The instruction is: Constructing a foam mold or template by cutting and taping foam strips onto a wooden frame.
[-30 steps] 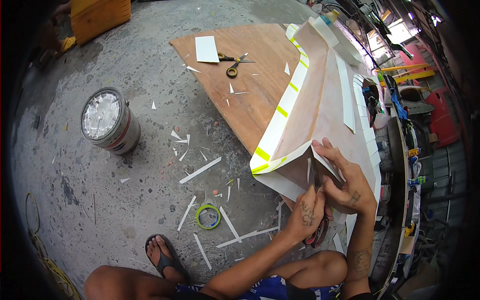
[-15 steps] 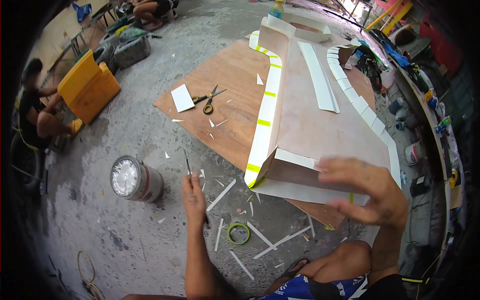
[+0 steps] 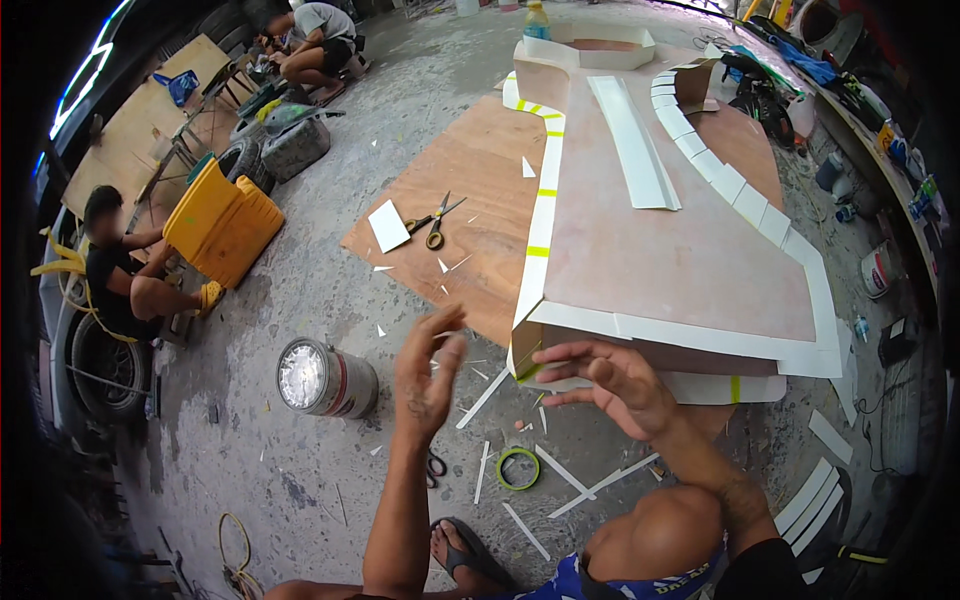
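My left hand (image 3: 428, 375) is raised left of the pale panel's near corner, fingers apart and holding nothing. My right hand (image 3: 615, 390) is open, palm turned partly up, just before the folded end of the panel (image 3: 680, 260), whose edges carry white strips with yellow tape. Behind my left forearm, dark-handled scissors (image 3: 435, 468) lie partly hidden on the floor. Another pair of scissors (image 3: 436, 232) and a white card (image 3: 388, 225) rest on the plywood sheet (image 3: 440, 170). A green tape roll (image 3: 518, 468) lies among white offcuts on the floor.
A metal can (image 3: 328, 385) stands at my left. One person (image 3: 120, 270) sits by a yellow plastic piece (image 3: 220, 220); another person (image 3: 315, 50) crouches farther back. Tyres (image 3: 110, 370) lie at left. A cluttered ledge (image 3: 890, 180) runs along the right, with white strips (image 3: 810, 500) below.
The blade tool has left my left hand. Both hands have come away from the panel's folded end and opened. The view has swung up, showing more of the room and both people.
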A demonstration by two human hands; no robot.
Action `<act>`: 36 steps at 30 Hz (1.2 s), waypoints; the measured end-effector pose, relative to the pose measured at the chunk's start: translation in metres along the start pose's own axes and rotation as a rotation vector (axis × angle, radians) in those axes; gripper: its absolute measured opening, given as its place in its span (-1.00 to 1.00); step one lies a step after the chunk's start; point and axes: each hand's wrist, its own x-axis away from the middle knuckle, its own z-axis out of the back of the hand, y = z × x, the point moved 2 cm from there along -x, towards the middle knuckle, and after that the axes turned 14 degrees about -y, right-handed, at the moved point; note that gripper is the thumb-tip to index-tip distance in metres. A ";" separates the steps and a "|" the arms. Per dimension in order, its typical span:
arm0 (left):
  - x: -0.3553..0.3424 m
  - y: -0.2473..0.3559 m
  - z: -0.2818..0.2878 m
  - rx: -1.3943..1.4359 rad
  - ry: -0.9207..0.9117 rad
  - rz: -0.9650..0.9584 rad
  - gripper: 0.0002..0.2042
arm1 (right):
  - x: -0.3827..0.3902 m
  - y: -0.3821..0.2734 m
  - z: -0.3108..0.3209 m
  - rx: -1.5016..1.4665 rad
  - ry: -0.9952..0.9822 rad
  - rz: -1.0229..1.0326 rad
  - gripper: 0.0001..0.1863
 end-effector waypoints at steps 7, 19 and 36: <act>-0.023 0.047 -0.018 -0.431 -0.129 -0.243 -0.60 | -0.020 0.008 0.002 -0.195 0.219 0.116 -0.53; -0.011 0.025 -0.047 0.073 -0.017 0.010 -0.72 | -0.023 0.014 0.010 -0.009 0.294 0.126 -0.55; -0.008 0.040 -0.043 -0.160 -0.053 -0.044 -0.70 | -0.023 0.008 0.008 0.056 0.375 0.094 -0.67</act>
